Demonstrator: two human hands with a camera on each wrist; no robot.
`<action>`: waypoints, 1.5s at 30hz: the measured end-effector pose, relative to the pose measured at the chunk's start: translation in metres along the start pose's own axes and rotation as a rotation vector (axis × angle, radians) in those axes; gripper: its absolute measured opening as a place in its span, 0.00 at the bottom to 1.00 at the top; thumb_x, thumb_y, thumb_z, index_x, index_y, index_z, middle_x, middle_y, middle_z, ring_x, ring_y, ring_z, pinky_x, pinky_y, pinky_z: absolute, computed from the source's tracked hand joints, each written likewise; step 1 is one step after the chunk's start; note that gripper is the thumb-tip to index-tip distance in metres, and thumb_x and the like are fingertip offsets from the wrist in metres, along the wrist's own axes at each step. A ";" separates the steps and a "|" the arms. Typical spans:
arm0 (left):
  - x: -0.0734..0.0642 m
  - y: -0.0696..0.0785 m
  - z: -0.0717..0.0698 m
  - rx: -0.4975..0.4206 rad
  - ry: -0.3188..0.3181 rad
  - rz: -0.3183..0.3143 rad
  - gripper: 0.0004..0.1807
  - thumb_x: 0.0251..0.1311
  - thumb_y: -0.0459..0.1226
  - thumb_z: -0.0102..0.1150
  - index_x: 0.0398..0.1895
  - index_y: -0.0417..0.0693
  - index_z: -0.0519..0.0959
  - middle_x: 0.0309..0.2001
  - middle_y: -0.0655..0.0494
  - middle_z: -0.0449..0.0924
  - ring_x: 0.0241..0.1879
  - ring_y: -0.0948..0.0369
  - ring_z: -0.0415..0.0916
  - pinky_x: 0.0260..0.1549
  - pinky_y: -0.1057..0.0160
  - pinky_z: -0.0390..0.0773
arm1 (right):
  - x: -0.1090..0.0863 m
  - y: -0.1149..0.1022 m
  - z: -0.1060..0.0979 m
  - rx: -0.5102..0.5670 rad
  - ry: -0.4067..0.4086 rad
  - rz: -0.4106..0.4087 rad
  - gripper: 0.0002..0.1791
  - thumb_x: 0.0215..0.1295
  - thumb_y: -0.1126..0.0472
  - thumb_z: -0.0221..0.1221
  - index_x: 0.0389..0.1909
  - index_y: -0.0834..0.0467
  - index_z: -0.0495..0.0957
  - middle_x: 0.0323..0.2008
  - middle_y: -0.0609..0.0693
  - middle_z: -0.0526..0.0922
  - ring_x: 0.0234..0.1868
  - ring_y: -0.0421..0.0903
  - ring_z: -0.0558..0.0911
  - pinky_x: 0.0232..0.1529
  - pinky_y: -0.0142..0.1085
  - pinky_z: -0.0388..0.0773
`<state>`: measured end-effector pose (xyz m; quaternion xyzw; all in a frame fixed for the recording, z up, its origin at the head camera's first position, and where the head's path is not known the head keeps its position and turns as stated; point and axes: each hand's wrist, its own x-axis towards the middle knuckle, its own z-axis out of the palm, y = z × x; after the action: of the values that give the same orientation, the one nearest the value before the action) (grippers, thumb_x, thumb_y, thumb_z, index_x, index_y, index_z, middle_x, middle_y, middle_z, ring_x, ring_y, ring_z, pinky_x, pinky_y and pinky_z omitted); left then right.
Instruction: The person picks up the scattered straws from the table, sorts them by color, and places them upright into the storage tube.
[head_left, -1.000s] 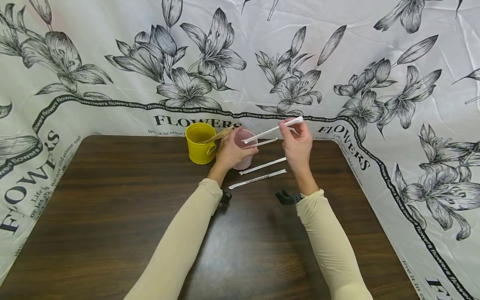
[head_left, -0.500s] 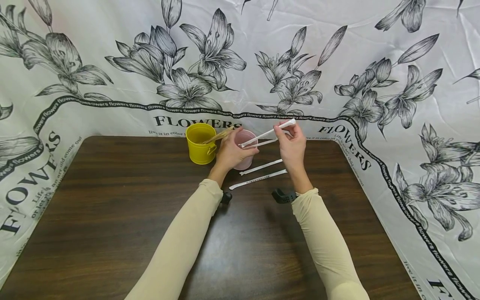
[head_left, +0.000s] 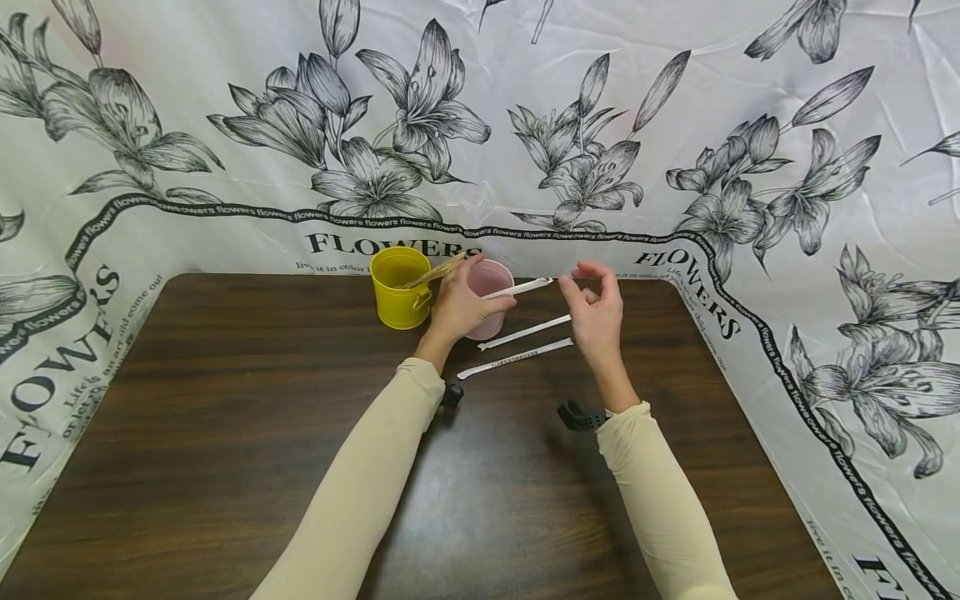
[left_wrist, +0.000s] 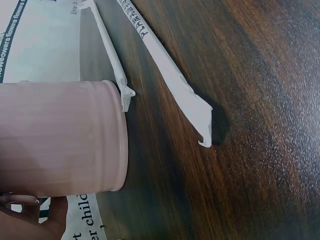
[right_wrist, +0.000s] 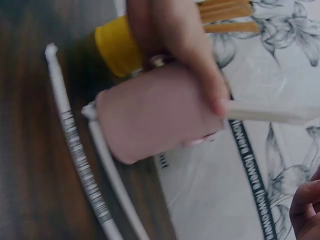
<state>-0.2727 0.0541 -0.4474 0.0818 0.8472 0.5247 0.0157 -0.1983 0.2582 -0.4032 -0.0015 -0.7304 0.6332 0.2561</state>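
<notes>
My left hand (head_left: 461, 304) grips a small pink bucket (head_left: 492, 326) by its side, with fingers and thumb spread around it near the rim. White paper-wrapped straws (head_left: 528, 286) stick out of the bucket's mouth to the right, lying close together, so their number is hard to tell. Close to their outer ends, my right hand (head_left: 597, 317) is held up with thumb and forefinger apart, nothing between them. Two more wrapped straws lie on the table: a plain one (head_left: 521, 333) beside the bucket and a printed one (head_left: 516, 359) nearer to me.
Left of my left hand stands a yellow bucket (head_left: 400, 304) with thin wooden sticks (head_left: 435, 272) leaning out of it. The dark wooden table (head_left: 247, 433) ends at a white flower-printed curtain (head_left: 555, 150) behind the buckets.
My right hand brought a wrapped straw left into the pink bucket, let go of it and drew back to the right. My left hand keeps its grip on the bucket.
</notes>
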 end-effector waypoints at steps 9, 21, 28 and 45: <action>-0.001 -0.001 0.000 0.016 -0.002 0.001 0.58 0.41 0.61 0.79 0.78 0.66 0.61 0.76 0.49 0.64 0.71 0.48 0.65 0.66 0.43 0.71 | -0.039 0.044 -0.009 -0.418 -0.312 0.119 0.20 0.67 0.55 0.67 0.55 0.61 0.78 0.50 0.58 0.82 0.28 0.40 0.76 0.29 0.26 0.71; 0.000 -0.002 0.001 0.009 -0.009 -0.004 0.58 0.41 0.62 0.78 0.78 0.67 0.61 0.78 0.50 0.61 0.72 0.47 0.63 0.67 0.42 0.70 | -0.055 0.076 -0.015 -0.524 -0.703 0.100 0.29 0.64 0.55 0.70 0.64 0.57 0.74 0.57 0.57 0.73 0.34 0.42 0.75 0.36 0.32 0.74; 0.002 -0.002 -0.001 0.016 -0.002 0.004 0.58 0.41 0.63 0.78 0.78 0.67 0.61 0.79 0.52 0.58 0.76 0.48 0.59 0.69 0.42 0.68 | -0.057 0.075 -0.009 -0.589 -0.733 -0.008 0.31 0.60 0.54 0.73 0.63 0.56 0.76 0.57 0.55 0.76 0.32 0.43 0.73 0.35 0.32 0.73; 0.001 -0.001 -0.001 0.008 -0.009 -0.013 0.58 0.42 0.63 0.78 0.78 0.68 0.60 0.80 0.52 0.57 0.76 0.48 0.59 0.70 0.42 0.67 | -0.065 0.075 -0.005 -0.699 -0.718 -0.008 0.10 0.59 0.56 0.73 0.34 0.55 0.82 0.42 0.54 0.74 0.42 0.49 0.75 0.44 0.38 0.72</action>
<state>-0.2742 0.0529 -0.4483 0.0786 0.8498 0.5207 0.0226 -0.1644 0.2560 -0.4960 0.1335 -0.9409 0.3101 -0.0249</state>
